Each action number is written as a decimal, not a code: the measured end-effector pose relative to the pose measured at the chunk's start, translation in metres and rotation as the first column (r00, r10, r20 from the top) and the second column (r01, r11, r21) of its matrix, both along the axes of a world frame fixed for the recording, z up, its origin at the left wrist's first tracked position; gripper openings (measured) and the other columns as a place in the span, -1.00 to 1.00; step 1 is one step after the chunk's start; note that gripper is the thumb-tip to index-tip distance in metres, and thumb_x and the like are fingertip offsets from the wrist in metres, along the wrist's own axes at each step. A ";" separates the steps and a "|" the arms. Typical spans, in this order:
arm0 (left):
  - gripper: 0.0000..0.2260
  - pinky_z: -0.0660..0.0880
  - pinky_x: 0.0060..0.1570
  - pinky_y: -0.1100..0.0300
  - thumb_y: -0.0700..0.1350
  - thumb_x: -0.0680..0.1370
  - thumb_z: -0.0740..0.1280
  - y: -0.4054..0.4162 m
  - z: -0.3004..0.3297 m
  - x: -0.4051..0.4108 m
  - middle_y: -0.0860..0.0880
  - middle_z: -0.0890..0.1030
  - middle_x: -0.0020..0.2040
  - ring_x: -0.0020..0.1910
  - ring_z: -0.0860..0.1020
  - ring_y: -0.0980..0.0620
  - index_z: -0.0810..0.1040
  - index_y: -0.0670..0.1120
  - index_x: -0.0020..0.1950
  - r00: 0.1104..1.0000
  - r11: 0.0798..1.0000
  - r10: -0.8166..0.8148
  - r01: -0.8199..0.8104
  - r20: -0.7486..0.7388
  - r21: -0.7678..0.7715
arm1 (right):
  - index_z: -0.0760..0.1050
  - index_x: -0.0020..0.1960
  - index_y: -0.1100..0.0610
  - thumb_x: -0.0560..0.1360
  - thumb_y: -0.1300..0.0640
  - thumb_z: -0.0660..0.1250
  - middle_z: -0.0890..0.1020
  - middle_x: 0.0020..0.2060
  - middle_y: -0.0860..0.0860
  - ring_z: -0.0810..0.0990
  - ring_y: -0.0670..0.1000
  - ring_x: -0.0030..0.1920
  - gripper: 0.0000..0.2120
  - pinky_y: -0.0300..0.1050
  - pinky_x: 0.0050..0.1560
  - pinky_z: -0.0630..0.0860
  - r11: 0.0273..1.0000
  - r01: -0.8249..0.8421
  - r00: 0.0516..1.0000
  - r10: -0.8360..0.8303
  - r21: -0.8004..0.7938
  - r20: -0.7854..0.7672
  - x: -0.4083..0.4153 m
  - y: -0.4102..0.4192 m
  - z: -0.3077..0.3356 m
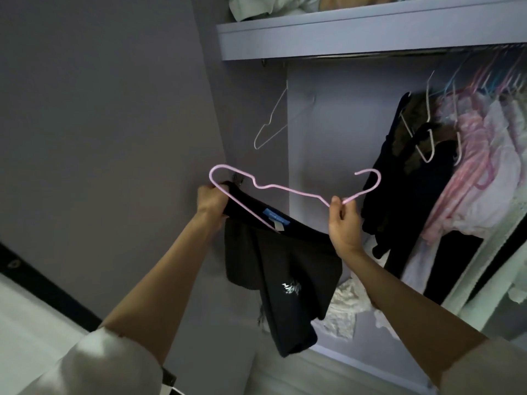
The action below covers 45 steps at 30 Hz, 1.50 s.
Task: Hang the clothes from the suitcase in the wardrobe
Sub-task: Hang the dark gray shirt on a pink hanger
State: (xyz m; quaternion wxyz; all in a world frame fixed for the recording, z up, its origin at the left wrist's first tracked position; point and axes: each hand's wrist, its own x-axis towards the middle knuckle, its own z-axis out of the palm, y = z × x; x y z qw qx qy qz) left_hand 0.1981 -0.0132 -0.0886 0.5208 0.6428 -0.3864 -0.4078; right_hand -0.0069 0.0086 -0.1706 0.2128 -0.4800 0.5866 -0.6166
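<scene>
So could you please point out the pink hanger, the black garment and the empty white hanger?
pink hanger (288,189): head view, upper wire.
black garment (285,280): head view, hanging cloth.
white hanger (269,129): head view, sloping arm.

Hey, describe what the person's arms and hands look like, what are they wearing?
Both forearms are bare from elbow to wrist. Pale, whitish loose sleeves bunch at the elbows: left sleeve, right sleeve. The left hand and right hand wear no gloves; no rings, watch or bracelets show.
</scene>
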 end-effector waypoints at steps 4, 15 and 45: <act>-0.89 0.60 -0.16 -0.07 -0.27 0.49 0.26 -0.006 -0.008 0.009 -0.15 0.53 -0.21 -0.12 0.60 -0.20 0.57 -0.23 -0.18 0.968 0.998 0.065 -0.063 0.241 -0.016 | 0.37 -0.09 0.31 0.59 0.24 0.12 0.35 -0.46 0.00 0.37 -0.01 -0.44 -0.84 -0.34 -0.38 0.32 1.000 0.027 0.988 -0.029 -0.010 -0.155 -0.016 0.000 0.007; -0.74 0.45 0.01 0.08 -0.20 0.46 0.23 0.001 -0.006 0.000 -0.16 0.61 0.04 0.08 0.54 -0.22 0.59 -0.05 0.10 0.599 0.991 -0.129 0.053 0.790 0.122 | 0.43 -0.11 0.39 0.55 0.16 0.11 0.54 -0.30 0.30 0.54 0.33 -0.30 -0.71 0.08 -0.27 0.41 0.984 0.152 0.822 -0.179 -0.094 -0.541 -0.053 0.000 -0.004; -0.77 0.38 -0.06 0.14 -0.04 0.61 0.17 0.000 -0.051 -0.063 -0.09 0.60 0.08 0.05 0.55 -0.11 0.56 -0.10 0.12 0.296 0.755 -0.324 0.653 0.899 0.057 | 0.44 -0.05 0.39 0.59 0.17 0.14 0.55 -0.25 0.29 0.53 0.26 -0.20 -0.73 0.05 -0.18 0.40 0.998 0.055 0.885 -0.038 0.022 -0.464 -0.055 0.000 0.016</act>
